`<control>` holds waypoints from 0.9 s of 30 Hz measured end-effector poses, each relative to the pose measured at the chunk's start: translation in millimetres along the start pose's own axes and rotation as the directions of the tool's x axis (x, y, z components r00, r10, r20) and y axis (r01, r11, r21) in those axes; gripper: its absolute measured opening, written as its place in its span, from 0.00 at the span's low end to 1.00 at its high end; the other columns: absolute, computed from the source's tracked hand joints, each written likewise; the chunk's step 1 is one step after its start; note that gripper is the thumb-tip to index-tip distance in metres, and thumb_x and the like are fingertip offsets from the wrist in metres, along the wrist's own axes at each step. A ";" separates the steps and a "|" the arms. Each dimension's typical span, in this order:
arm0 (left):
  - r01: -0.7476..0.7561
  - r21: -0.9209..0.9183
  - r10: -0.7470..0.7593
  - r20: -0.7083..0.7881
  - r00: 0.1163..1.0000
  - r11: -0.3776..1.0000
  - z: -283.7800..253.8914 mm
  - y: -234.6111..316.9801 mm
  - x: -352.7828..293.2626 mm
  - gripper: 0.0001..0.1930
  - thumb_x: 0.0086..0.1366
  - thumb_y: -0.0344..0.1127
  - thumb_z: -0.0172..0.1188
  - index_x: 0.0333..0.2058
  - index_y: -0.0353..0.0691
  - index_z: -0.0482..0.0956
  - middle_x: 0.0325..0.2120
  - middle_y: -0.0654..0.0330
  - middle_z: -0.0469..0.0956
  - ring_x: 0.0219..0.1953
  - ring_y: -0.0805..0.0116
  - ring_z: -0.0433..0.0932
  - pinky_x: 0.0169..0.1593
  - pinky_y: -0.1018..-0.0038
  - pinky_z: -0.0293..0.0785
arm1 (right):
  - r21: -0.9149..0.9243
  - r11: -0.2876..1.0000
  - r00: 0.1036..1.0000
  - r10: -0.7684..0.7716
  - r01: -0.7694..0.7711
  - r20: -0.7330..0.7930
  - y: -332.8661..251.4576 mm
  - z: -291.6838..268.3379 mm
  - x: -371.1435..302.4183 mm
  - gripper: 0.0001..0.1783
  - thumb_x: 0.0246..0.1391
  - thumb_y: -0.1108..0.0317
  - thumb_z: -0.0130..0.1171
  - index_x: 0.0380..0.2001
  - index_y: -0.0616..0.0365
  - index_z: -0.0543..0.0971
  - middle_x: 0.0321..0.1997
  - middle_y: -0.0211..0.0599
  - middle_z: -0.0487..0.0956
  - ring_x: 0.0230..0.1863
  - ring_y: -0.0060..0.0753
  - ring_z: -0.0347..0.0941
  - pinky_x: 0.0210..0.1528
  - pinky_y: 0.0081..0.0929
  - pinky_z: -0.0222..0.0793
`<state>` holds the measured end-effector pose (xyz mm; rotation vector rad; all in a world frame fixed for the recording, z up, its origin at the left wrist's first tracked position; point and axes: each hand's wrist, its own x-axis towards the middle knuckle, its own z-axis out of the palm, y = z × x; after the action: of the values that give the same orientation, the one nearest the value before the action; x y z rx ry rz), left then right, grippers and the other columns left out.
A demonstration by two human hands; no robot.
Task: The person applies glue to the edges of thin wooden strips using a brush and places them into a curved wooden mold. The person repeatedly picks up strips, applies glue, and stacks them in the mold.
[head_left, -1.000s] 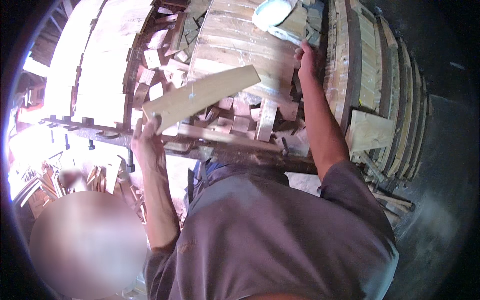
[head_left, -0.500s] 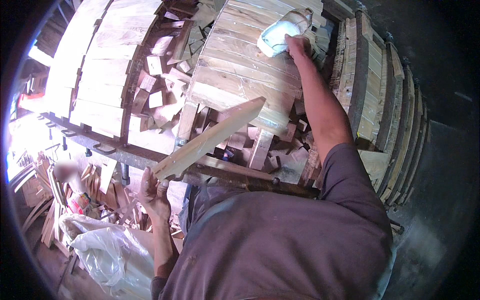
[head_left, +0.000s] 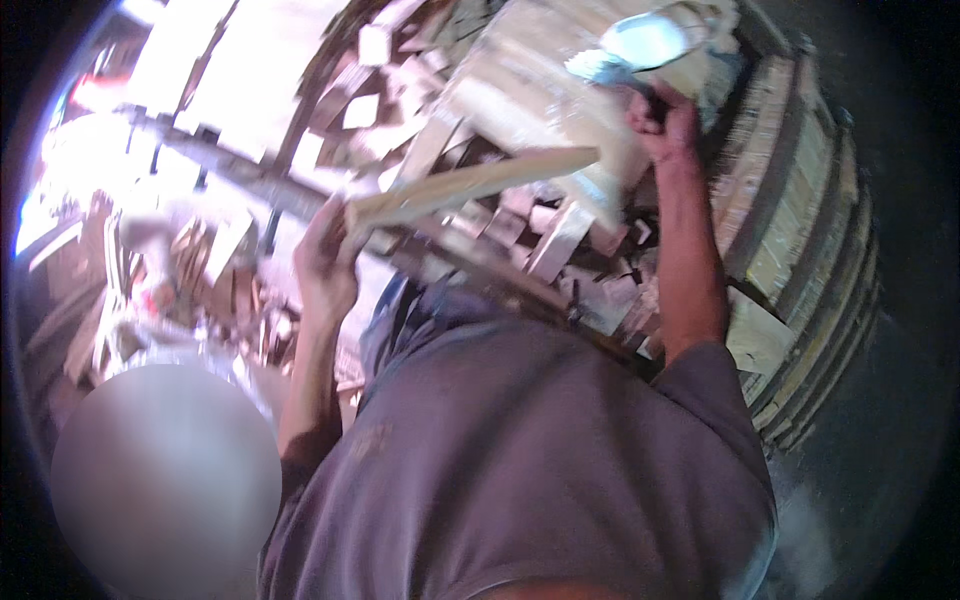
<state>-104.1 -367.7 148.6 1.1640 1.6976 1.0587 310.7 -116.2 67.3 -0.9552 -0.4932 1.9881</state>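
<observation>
My left hand [head_left: 328,255] grips the near end of a narrow wooden board [head_left: 475,187], which slants out to the right over the work. At the upper right, my right hand [head_left: 667,122] has its fingers curled; motion blur hides what they hold. Just beyond it is a cut-open plastic container [head_left: 655,38] with a white inside. A pale, bristly-looking piece [head_left: 598,67] shows between hand and container, too smeared to name. Both lie over a panel of wooden strips [head_left: 530,75] laid edge to edge.
Wood offcuts [head_left: 510,222] fill the gaps below the panels. A metal rail [head_left: 235,165] runs along the near side. Stacked slatted panels [head_left: 800,240] stand at right. Thin wood scraps [head_left: 215,270] lie at left; a blurred round patch covers the lower left.
The view has shifted, and the board now lies flatter across it. My right hand has drawn off the container's side to just in front of it. My left hand still holds the board.
</observation>
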 end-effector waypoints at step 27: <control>-0.095 -0.156 0.089 -0.046 0.995 0.983 8.6 -18.0 -32.1 0.27 0.62 0.19 0.57 0.60 0.31 0.63 0.50 0.50 0.76 0.51 0.65 0.75 0.54 0.71 0.73 | -0.880 0.423 0.884 -0.467 0.218 -0.006 98.3 130.6 -124.2 0.11 0.48 0.64 0.62 0.22 0.60 0.77 0.17 0.31 0.74 0.22 0.21 0.68 0.28 0.25 0.64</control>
<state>-93.1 -400.8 133.9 1.1357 1.5704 1.2567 200.1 -272.5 141.2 -1.5250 -1.5105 1.1115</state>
